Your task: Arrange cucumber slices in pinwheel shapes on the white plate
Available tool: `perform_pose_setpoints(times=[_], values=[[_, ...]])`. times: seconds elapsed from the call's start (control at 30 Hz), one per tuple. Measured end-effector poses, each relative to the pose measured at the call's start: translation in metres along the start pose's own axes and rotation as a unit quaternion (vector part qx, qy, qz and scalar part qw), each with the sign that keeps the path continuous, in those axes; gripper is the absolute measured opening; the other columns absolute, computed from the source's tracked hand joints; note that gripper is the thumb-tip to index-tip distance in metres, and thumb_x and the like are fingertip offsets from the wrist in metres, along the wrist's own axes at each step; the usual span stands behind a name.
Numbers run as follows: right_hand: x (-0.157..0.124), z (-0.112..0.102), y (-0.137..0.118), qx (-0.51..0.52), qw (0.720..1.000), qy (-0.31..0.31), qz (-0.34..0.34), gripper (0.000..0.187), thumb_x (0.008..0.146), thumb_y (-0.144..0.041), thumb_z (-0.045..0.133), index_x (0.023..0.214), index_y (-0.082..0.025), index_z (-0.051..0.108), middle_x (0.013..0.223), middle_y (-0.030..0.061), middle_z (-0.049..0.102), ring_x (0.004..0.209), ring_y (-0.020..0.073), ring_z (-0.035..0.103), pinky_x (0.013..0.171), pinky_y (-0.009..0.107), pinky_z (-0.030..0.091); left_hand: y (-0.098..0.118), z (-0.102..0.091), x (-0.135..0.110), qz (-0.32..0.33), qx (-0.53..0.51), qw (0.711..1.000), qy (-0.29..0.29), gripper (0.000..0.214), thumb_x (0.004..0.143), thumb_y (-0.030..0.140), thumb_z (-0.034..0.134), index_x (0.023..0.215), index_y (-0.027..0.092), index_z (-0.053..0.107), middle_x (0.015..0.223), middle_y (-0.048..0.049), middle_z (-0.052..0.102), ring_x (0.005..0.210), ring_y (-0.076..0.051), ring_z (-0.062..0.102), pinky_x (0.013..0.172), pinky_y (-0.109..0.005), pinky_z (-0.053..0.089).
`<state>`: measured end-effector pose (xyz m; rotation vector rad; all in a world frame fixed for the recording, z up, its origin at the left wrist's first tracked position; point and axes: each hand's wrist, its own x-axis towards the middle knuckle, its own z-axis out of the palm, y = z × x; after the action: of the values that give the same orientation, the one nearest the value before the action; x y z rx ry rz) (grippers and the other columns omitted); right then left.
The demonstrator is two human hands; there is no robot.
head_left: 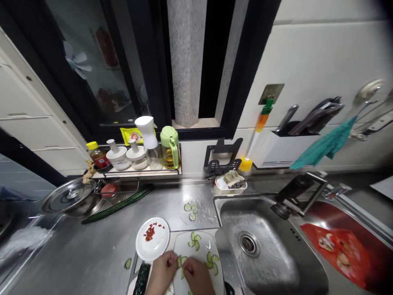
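Observation:
Both my hands are over a white squarish plate [217, 262], low in the view. My left hand [162, 271] pinches at the edge of a cucumber slice [181, 259]. Close beside it, my right hand [198, 274] has its fingers pressed together on the same small group of slices, which they partly cover. Two pinwheel-like groups of cucumber slices, one at the far side [194, 241] and one at the right [212, 262], lie on the plate. A round white plate [165, 241] with small red pieces like goji berries [150, 232] stands beyond my left hand.
A cut cucumber piece [142, 278] lies left of my left hand. Loose slices [192, 209] rest on the wet counter, and a whole cucumber [118, 208] lies further back. The sink [260, 262] is at the right. Oil and seasoning containers [170, 149] stand on a rack.

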<state>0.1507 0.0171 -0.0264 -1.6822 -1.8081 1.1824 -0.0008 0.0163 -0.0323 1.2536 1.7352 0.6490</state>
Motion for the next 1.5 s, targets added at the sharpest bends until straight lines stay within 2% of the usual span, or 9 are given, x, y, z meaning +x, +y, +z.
perform_pose_setpoints(times=[0.17, 0.57, 0.9, 1.1, 1.33, 1.5], values=[[0.005, 0.006, 0.003, -0.053, 0.999, 0.008, 0.008, 0.023, 0.068, -0.002, 0.048, 0.069, -0.017, 0.065, 0.063, -0.0004, 0.063, 0.063, 0.0143, 0.057, 0.060, 0.023, 0.036, 0.007, -0.004, 0.003, 0.025, 0.133, 0.991, -0.001, 0.015, 0.073, 0.020, 0.045, 0.061, 0.020, 0.054, 0.059, 0.0027, 0.055, 0.061, -0.011, 0.051, 0.060, -0.020, 0.033], [0.006, 0.011, 0.001, -0.110, 0.994, 0.013, 0.007, 0.025, 0.074, -0.001, 0.046, 0.071, -0.017, 0.065, 0.068, 0.0018, 0.065, 0.067, 0.0165, 0.058, 0.063, 0.027, 0.034, 0.022, -0.004, 0.005, 0.010, 0.214, 0.977, -0.005, 0.019, 0.078, 0.016, 0.046, 0.066, 0.019, 0.060, 0.068, 0.0003, 0.064, 0.065, -0.011, 0.055, 0.061, -0.019, 0.032], [0.004, 0.013, -0.005, -0.177, 0.984, 0.014, 0.000, 0.028, 0.079, -0.002, 0.044, 0.077, -0.018, 0.068, 0.085, 0.0065, 0.069, 0.087, 0.0216, 0.059, 0.077, 0.029, 0.038, 0.028, -0.003, 0.006, -0.007, 0.229, 0.973, -0.016, 0.016, 0.079, 0.014, 0.048, 0.070, 0.019, 0.061, 0.075, -0.0011, 0.067, 0.070, -0.011, 0.057, 0.064, -0.021, 0.033], [0.002, 0.009, -0.014, -0.227, 0.974, -0.013, -0.008, 0.033, 0.085, -0.005, 0.039, 0.088, -0.017, 0.069, 0.095, 0.0096, 0.069, 0.095, 0.0254, 0.058, 0.085, 0.033, 0.038, 0.027, -0.005, 0.004, -0.007, 0.206, 0.978, -0.016, 0.016, 0.076, 0.012, 0.050, 0.085, 0.021, 0.059, 0.074, 0.0013, 0.065, 0.069, -0.011, 0.056, 0.064, -0.019, 0.034], [0.008, 0.015, -0.011, -0.260, 0.964, -0.038, 0.025, 0.038, 0.078, 0.003, 0.041, 0.089, -0.018, 0.070, 0.097, 0.0088, 0.068, 0.098, 0.0249, 0.056, 0.084, 0.033, 0.036, 0.017, 0.000, 0.005, 0.033, 0.222, 0.974, -0.011, 0.018, 0.080, 0.013, 0.045, 0.070, 0.020, 0.058, 0.078, -0.0010, 0.065, 0.072, -0.011, 0.057, 0.067, -0.020, 0.034], [0.008, 0.018, -0.005, -0.258, 0.966, -0.023, -0.015, 0.036, 0.074, 0.001, 0.042, 0.087, -0.019, 0.069, 0.093, 0.0098, 0.068, 0.095, 0.0265, 0.056, 0.083, 0.036, 0.036, 0.023, 0.000, 0.003, 0.034, 0.233, 0.972, -0.002, 0.020, 0.082, 0.017, 0.043, 0.073, 0.020, 0.061, 0.081, -0.0028, 0.066, 0.074, -0.013, 0.058, 0.068, -0.022, 0.035]])
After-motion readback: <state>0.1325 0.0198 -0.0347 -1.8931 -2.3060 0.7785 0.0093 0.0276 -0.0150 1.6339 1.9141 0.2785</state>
